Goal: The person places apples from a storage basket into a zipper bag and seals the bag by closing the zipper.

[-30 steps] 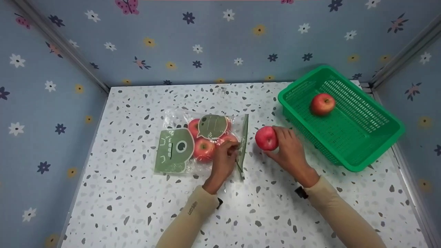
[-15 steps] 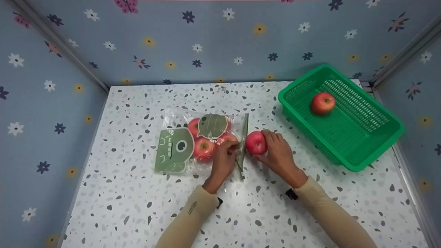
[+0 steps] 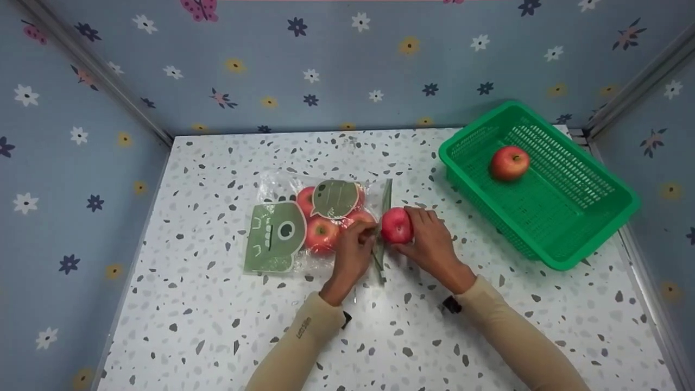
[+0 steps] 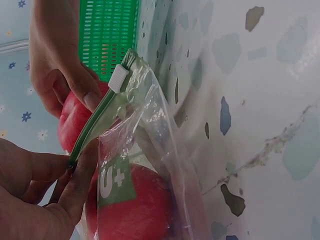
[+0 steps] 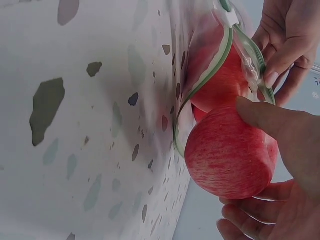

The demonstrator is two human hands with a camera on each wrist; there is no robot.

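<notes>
A clear zip bag [image 3: 277,239] with a green cartoon print lies on its side, several red apples inside. My left hand [image 3: 353,252] pinches the upper edge of its mouth, and the green zip strip [image 5: 257,57] gapes open in the right wrist view. My right hand [image 3: 431,239] grips a red apple [image 3: 397,226] between thumb and fingers, right at that mouth. Seen from the right wrist, this apple [image 5: 230,152] overlaps the opening, with another apple [image 5: 220,80] just behind it in the bag. A white slider [image 4: 118,78] sits near one end of the zip.
At the right stands a green plastic basket [image 3: 564,252] with one red apple [image 3: 509,163] in it. The speckled white table [image 3: 228,336] meets flower-patterned walls [image 3: 336,65] at the back and both sides.
My right hand has carried the apple leftward, from beside the bag up to its mouth. The left hand keeps its pinch on the bag's edge and has stayed in place.
</notes>
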